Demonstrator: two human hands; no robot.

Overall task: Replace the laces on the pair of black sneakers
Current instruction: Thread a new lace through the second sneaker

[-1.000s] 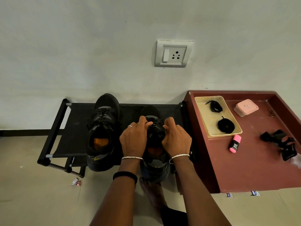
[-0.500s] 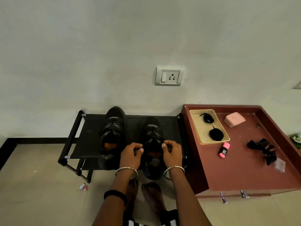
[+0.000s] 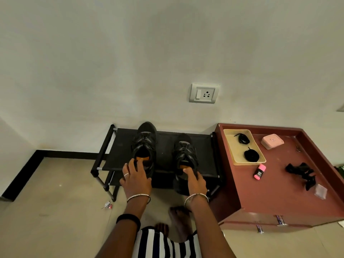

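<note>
Two black sneakers stand toes to the wall on a low black shoe rack point(image 3: 119, 146). My left hand point(image 3: 136, 177) grips the heel of the left sneaker point(image 3: 145, 140), fingers over its orange-lined opening. My right hand point(image 3: 195, 181) grips the heel of the right sneaker point(image 3: 185, 148), thumb at the collar. Both sneakers show black laces across the tongue. Two coiled black laces point(image 3: 242, 138) point(image 3: 251, 155) lie in a beige tray point(image 3: 236, 151) on the maroon cabinet to the right.
The maroon cabinet top point(image 3: 279, 192) also carries a pink box point(image 3: 272, 141), a small pink object point(image 3: 259, 171) and a tangle of black pieces point(image 3: 301, 174). A wall socket point(image 3: 204, 93) is above the rack. My bare feet stand on the tiled floor below.
Both hands left the right sneaker's laces. The left hand moved over to the left sneaker's heel, the right hand slid down to the right sneaker's heel. The camera pulled back and up.
</note>
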